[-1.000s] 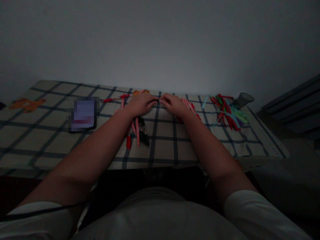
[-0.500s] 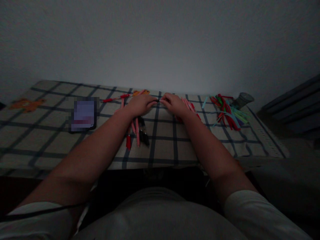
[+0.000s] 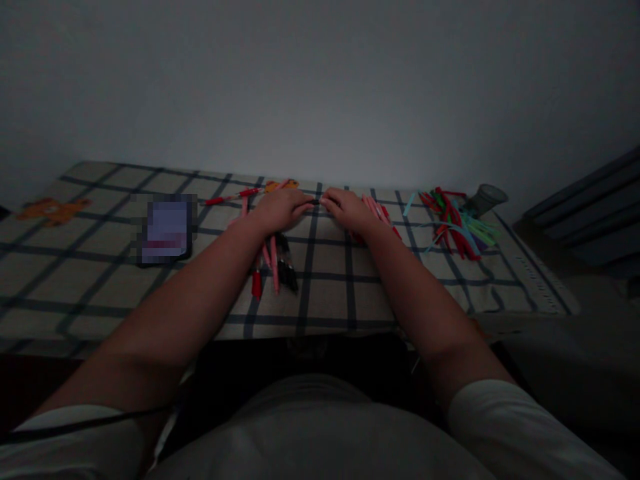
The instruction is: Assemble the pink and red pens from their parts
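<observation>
the left hand (image 3: 281, 208) and the right hand (image 3: 347, 205) are meeting fingertip to fingertip over the far part of a checked tablecloth (image 3: 327, 303). the left thumb and fingers are pinching a small black piece (image 3: 315, 202), and the right thumb and fingers are closing on its other end, so the piece is sitting directly between the two hands; most of it is hiding behind the fingers, and what it is cannot be told.

just on the near side of the left hand, under and beside the wrist, pink pens (image 3: 275, 267), black pens (image 3: 289, 275) and a red-tipped pen (image 3: 257, 283) are lying in a loose bunch, pointing toward the body. to the left of that hand a pen with red ends (image 3: 233, 197) is resting crosswise, and just beyond the knuckles an orange shape (image 3: 273, 187) is showing. farther left, well apart from the hand, a dark device with a blurred screen (image 3: 166, 230) is lying flat, and past it a larger orange shape (image 3: 53, 211) is spreading out.

just beside the right hand, on its outer side, a second bunch of pink and red pens (image 3: 375, 208) is lying partly behind the wrist. farther right, a heap of coloured strips (image 3: 453, 227) is sprawling, with a glass (image 3: 487, 197) leaning behind it.
</observation>
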The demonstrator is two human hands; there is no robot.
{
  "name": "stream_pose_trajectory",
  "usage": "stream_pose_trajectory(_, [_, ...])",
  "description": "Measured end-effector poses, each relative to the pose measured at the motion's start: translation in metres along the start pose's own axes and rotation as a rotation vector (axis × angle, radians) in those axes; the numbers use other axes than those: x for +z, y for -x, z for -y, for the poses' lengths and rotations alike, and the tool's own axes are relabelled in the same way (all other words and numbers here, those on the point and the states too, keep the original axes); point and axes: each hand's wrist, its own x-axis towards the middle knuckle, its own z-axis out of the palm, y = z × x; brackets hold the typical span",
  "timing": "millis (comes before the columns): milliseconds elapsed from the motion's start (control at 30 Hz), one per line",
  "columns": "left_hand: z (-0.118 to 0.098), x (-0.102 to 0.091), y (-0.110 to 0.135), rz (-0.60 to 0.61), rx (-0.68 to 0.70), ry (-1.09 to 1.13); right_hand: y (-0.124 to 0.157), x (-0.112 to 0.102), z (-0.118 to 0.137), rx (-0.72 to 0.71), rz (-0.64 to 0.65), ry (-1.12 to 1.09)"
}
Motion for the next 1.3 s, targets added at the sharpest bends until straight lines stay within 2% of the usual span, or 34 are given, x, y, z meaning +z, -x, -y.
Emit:
stream_pose_trajectory(233, [0.0014,-0.0022,0.0012,-0.014,0.007,0.058,0.0018,0.0016,0.001,0.009,-0.006,-0.065])
stream_pose_trajectory(933, [-0.001,0.0002,0.0,-0.014,0.01,0.021,-0.0013,-0.0022,0.0037,0.024,0.044,-0.019])
stream_pose_trajectory(1133, [0.0006,-0.0033,0.001,-0.023,0.013,0.033,0.0031,-0.0023,0.0053,0.004,-0.033,-0.065])
stream_pose_trajectory(1300, [-0.0037,-0.0075,0.0018,0.013,-0.026,0.022,0.0027,-0.0017,0.0064,0.004,-0.006,-0.043])
